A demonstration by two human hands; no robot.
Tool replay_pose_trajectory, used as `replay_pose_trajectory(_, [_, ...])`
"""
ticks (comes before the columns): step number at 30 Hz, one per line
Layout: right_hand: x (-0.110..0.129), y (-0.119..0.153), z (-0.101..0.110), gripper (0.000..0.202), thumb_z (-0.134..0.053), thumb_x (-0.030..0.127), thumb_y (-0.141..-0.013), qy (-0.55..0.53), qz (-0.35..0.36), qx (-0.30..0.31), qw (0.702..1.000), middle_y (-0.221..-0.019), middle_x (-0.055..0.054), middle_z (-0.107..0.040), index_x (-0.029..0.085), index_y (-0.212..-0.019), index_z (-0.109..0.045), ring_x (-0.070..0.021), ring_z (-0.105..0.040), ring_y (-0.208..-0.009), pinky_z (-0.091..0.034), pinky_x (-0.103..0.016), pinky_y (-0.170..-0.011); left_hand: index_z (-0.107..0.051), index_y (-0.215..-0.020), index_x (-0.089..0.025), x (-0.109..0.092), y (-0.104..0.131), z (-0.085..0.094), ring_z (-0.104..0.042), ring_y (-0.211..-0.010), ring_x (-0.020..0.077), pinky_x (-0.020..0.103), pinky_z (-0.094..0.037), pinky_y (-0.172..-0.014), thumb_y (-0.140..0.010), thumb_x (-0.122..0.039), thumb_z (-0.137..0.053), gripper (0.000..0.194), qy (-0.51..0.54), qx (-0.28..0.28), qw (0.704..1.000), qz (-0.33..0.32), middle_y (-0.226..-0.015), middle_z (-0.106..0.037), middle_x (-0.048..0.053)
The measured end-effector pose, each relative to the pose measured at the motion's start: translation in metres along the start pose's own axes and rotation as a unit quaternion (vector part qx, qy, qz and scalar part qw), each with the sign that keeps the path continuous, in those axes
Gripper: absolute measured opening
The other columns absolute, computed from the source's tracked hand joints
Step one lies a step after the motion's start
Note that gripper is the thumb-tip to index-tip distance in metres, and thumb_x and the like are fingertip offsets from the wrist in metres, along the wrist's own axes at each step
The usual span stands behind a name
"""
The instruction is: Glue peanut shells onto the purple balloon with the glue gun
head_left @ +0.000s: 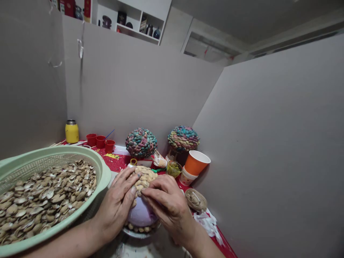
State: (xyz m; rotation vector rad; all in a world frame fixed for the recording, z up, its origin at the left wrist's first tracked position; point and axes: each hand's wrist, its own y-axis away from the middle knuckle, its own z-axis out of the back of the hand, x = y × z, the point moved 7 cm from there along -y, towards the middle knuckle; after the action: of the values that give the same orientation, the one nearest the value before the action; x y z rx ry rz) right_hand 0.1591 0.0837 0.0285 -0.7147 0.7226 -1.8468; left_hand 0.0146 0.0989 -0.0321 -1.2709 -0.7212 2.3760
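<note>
A rounded lilac form [141, 212] sits low in the centre, with rows of tan shells [143, 175] covering its top and another row round its base. My left hand [118, 200] lies against the shells on the left side, fingers extended and holding nothing. My right hand [169, 204] is at the right of the form, thumb and forefinger pinched at the lower edge of the shell rows. What the pinch holds is too small to name for certain.
A green basket [103, 168] of shells fills the left. Behind stand a yellow jar [71, 132], red cups [100, 142], two multicoloured domes [141, 142], an orange paper cup [196, 163] and a twine coil [196, 200]. Grey panels [139, 82] enclose the table.
</note>
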Motion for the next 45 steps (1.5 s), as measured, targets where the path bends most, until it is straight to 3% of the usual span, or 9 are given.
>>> replay_pose_trajectory(24, [0.003,0.001,-0.006,0.016,-0.054,0.008,-0.094,0.007,-0.018,0.007,1.000,-0.095,-0.006,-0.062,0.018,-0.105,-0.058,-0.0199,-0.054,-0.089,-0.041,-0.038,-0.081,-0.057,-0.134,-0.022,0.002,0.003,-0.001,-0.039,-0.139,0.0257,0.054,-0.027,-0.116,-0.098,-0.034,-0.037,0.043,-0.004,0.010,1.000,0.017,-0.148,-0.050,0.010])
replay_pose_trajectory(29, [-0.002,0.001,0.004,0.012,-0.058,0.011,-0.092,-0.008,-0.045,-0.007,0.999,-0.096,-0.005,-0.061,0.020,-0.100,-0.060,-0.0201,-0.056,-0.090,-0.043,-0.038,-0.082,-0.055,-0.136,-0.024,0.000,0.004,0.000,-0.038,-0.140,0.0271,0.055,-0.028,-0.115,-0.098,-0.036,-0.038,0.043,0.000,0.009,1.000,0.015,-0.149,-0.049,0.009])
replay_pose_trajectory(34, [-0.018,0.005,0.019,0.018,-0.061,0.017,-0.092,-0.024,-0.100,-0.054,0.993,-0.106,-0.007,-0.060,0.024,-0.108,-0.062,-0.0216,-0.058,-0.100,-0.048,-0.038,-0.086,-0.054,-0.136,-0.025,0.000,0.003,0.000,-0.037,-0.140,0.0275,0.056,-0.027,-0.115,-0.098,-0.036,-0.041,0.042,0.004,0.021,1.000,0.011,-0.151,-0.045,0.009])
replay_pose_trajectory(40, [-0.042,0.012,0.003,0.046,-0.063,0.038,-0.092,-0.068,-0.188,0.045,0.979,-0.142,-0.011,-0.046,0.025,-0.134,-0.051,-0.0266,-0.041,-0.133,-0.037,-0.047,-0.109,-0.051,-0.138,-0.028,0.001,0.005,-0.001,-0.035,-0.142,0.0270,0.055,-0.026,-0.116,-0.096,-0.035,-0.046,0.043,0.003,0.016,1.000,-0.004,-0.152,-0.043,0.008])
replay_pose_trajectory(45, [-0.053,0.016,-0.010,0.060,-0.061,0.049,-0.091,-0.102,-0.236,0.101,0.961,-0.147,-0.012,-0.041,0.023,-0.142,-0.044,-0.0269,-0.036,-0.137,-0.032,-0.048,-0.113,-0.051,-0.136,-0.026,0.000,0.006,-0.002,-0.035,-0.141,0.0272,0.055,-0.028,-0.116,-0.095,-0.037,-0.048,0.043,-0.008,0.017,1.000,-0.009,-0.151,-0.044,0.010])
